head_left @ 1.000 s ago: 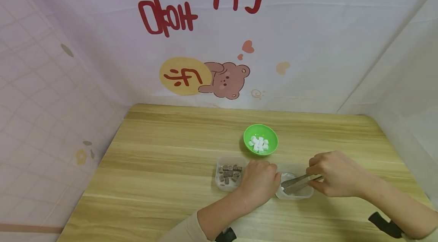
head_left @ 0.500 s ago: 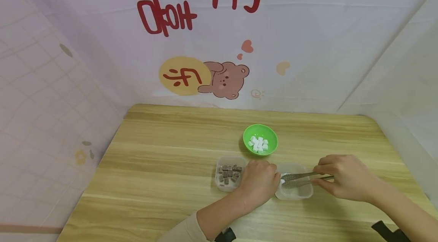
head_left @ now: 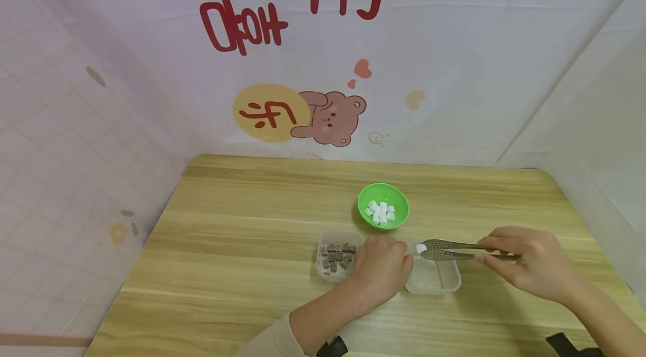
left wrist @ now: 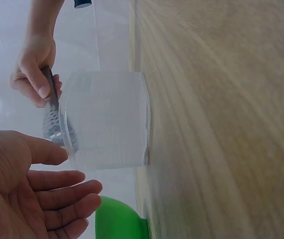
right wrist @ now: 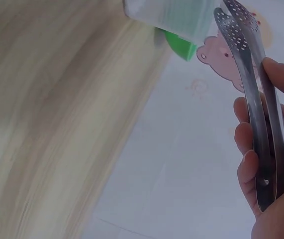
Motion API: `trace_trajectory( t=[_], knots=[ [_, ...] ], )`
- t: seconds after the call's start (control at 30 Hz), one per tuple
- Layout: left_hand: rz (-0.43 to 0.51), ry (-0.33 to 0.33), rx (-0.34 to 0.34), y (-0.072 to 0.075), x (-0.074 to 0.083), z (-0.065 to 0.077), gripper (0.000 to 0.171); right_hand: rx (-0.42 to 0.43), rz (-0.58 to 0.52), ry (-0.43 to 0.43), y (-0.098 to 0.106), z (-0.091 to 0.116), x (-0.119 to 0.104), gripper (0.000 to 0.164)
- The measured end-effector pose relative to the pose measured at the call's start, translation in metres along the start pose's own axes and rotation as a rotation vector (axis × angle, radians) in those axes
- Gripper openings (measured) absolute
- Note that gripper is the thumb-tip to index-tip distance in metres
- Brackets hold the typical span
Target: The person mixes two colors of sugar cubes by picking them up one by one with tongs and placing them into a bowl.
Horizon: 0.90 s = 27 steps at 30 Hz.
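Note:
In the head view, my right hand grips metal tongs with perforated ends. A small white cube sits between the tips, above the clear plastic container. Fingers and thumb wrap the handles of the tongs in the right wrist view. My left hand is at that container's left side. The left wrist view has its thumb and index finger at the rim of the container, pinching it; the other fingers are loosely bent. Inside the container no other cube shows, though its left part is hidden by my hand.
Behind the hands stands a green bowl with several white cubes. Left of my left hand is another clear container holding several brown cubes. A white printed cloth hangs behind the wooden table.
My right hand has moved right and the tongs have risen from inside the container, now with the white cube at their tips. My left hand has stayed in place.

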<state>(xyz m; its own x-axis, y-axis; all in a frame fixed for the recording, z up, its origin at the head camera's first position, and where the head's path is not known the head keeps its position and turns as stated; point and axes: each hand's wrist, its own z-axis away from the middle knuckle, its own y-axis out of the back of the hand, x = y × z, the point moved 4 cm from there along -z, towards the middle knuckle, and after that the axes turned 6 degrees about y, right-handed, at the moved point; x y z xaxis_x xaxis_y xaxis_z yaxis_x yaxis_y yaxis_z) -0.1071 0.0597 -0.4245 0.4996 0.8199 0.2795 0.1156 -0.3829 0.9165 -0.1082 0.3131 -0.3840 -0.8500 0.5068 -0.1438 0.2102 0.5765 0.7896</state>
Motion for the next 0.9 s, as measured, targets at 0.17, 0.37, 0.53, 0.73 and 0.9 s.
trace_trajectory(
  t=[0.17, 0.37, 0.53, 0.73, 0.9],
  knots=[
    [0.004, 0.004, 0.011, 0.000, 0.000, 0.000, 0.043, 0.050, 0.001, -0.066, 0.002, -0.006, 0.005, 0.019],
    [0.000, 0.006, 0.004, 0.000, -0.001, 0.000, 0.044, 0.116, 0.063, -0.122, -0.009, -0.019, 0.013, 0.015],
    [-0.006, -0.004, 0.009, 0.001, 0.000, 0.000, 0.043, 0.136, 0.066, -0.203, -0.023, -0.028, 0.018, 0.023],
    [-0.009, 0.006, -0.008, 0.001, 0.000, -0.001, 0.042, 0.152, 0.009, -0.253, -0.042, -0.033, 0.024, 0.026],
    [-0.015, 0.010, -0.019, 0.000, 0.000, -0.001, 0.041, 0.141, 0.009, -0.284, -0.056, -0.031, 0.028, 0.025]
  ],
)
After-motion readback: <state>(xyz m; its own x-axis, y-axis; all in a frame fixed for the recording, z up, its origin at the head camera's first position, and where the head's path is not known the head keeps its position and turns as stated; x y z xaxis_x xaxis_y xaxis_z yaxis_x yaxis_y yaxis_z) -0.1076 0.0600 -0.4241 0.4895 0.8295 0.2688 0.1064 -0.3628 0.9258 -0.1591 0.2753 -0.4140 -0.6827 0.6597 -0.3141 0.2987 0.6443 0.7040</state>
